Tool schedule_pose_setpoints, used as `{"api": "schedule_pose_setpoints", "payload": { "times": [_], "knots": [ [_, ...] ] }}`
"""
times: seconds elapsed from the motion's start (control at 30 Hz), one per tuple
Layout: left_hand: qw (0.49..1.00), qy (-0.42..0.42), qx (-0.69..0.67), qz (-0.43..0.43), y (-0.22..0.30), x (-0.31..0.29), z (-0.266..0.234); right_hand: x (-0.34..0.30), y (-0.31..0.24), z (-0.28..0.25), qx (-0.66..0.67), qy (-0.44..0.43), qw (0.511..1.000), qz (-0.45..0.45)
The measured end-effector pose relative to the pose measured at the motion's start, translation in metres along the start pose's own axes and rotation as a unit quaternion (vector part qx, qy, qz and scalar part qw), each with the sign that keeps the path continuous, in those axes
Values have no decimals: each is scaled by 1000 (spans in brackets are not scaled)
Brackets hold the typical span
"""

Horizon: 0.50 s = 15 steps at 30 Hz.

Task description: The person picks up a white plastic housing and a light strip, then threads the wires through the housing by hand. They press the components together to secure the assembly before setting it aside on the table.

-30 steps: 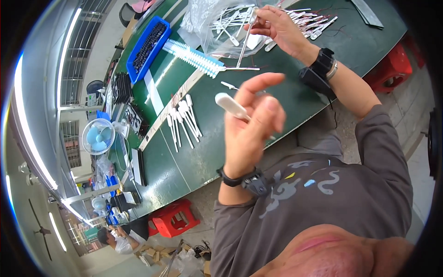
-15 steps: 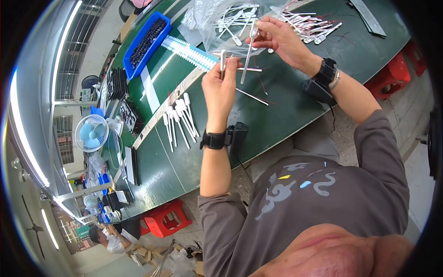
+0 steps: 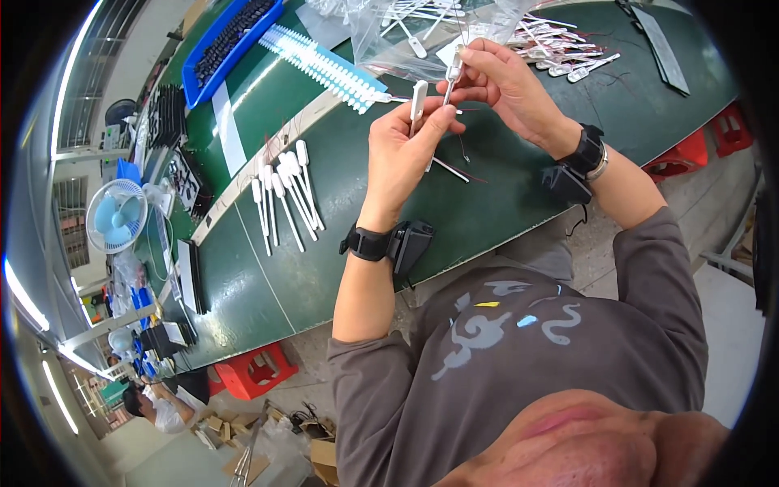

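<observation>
White wand (image 3: pixel 454 68) is up in the air over the green table (image 3: pixel 349 280), in front of the person. Its fat end points away from the body, and thin wires come out near the top. The right hand (image 3: pixel 515 93) pinches the wand near its fat end, between thumb and fingers. The left hand (image 3: pixel 399 158) grips a flat white piece (image 3: pixel 419 99), which stands almost straight up out of its fingers. The left fingertips are also right by the wand's thin part, but I cannot tell if they squeeze it too.

Under the hands, a thin white stick (image 3: pixel 449 169) lies on the table with a bit of red wire near it. To the left, a bunch of white paddles (image 3: pixel 293 165) lies side by side, fat ends away from the person. Farther back are a light blue strip (image 3: pixel 324 69) with white bits on it and a blue tray (image 3: pixel 191 88) full of small dark parts. A clear bag (image 3: pixel 369 49) sits behind the hands. Beside it, to the right, is a messy pile of white wands with red wires (image 3: pixel 553 45).
</observation>
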<state>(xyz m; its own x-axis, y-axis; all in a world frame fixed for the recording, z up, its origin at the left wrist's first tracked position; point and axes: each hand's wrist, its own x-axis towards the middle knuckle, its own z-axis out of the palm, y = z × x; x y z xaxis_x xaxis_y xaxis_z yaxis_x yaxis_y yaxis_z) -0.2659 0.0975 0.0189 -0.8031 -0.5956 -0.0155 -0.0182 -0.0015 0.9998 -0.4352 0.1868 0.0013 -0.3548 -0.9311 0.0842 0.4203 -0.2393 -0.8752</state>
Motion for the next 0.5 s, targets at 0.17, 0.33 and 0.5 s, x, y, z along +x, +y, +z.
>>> {"api": "schedule_pose_setpoints", "payload": {
  "times": [0.17,0.33,0.5],
  "knots": [
    [1000,13,7,-24,-6,3,-3,0,-2,1,-17,7,1000,6],
    [999,21,4,-24,-10,3,-3,-1,-1,-1,-44,18,998,28],
    [998,25,21,-53,-6,4,-6,6,5,-10,-72,13,997,14]
  ]
}}
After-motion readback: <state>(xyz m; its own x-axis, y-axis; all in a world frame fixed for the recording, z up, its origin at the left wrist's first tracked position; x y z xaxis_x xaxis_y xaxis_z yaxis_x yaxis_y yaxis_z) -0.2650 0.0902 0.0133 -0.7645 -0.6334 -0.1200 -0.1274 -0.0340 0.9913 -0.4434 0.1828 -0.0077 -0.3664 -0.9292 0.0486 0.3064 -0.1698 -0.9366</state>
